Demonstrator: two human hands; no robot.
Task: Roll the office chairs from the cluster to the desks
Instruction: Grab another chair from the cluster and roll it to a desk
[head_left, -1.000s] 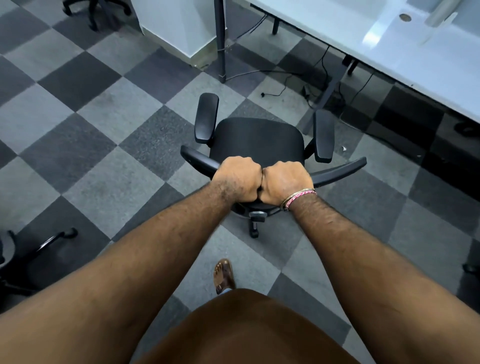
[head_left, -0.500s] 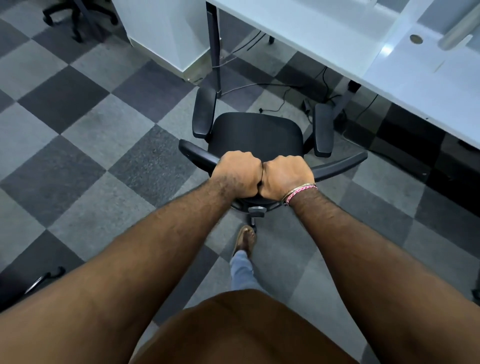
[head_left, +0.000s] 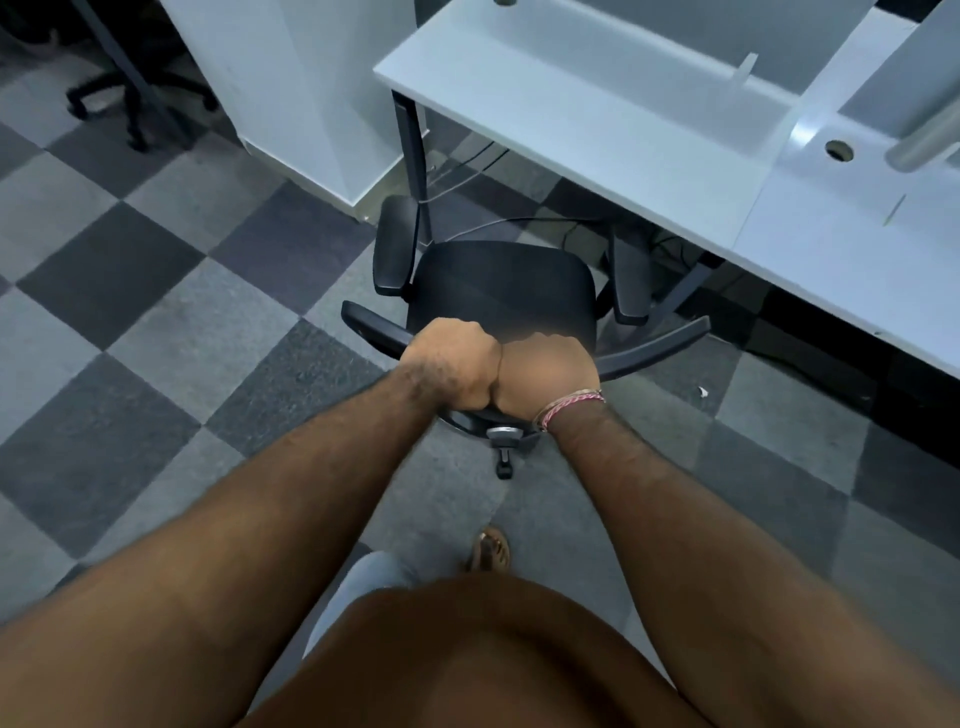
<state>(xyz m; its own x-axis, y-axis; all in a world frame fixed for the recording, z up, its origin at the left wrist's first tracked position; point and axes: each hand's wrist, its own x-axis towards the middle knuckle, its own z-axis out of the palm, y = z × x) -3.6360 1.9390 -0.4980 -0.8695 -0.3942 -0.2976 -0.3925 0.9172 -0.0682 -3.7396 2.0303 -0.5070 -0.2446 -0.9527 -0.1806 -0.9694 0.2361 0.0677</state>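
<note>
A black office chair (head_left: 501, 280) with two armrests faces a white desk (head_left: 623, 119), its seat front close to the desk's dark left leg (head_left: 413, 161). My left hand (head_left: 452, 364) and my right hand (head_left: 545, 371) grip the top of the chair's backrest side by side, knuckles touching, fingers curled over the rim. The backrest's curved ends stick out on both sides of my fists. A caster (head_left: 504, 467) shows below my hands.
A white cabinet (head_left: 311, 88) stands left of the desk. Cables (head_left: 519, 223) lie on the floor under the desk. Another black chair base (head_left: 130, 98) sits at the far left. The floor is grey checkered carpet tile (head_left: 156, 364). My sandalled foot (head_left: 491, 553) steps behind the chair.
The chair has rolled forward towards the desk, which now looms larger and closer. My hands kept their grip on the backrest, and I stepped forward.
</note>
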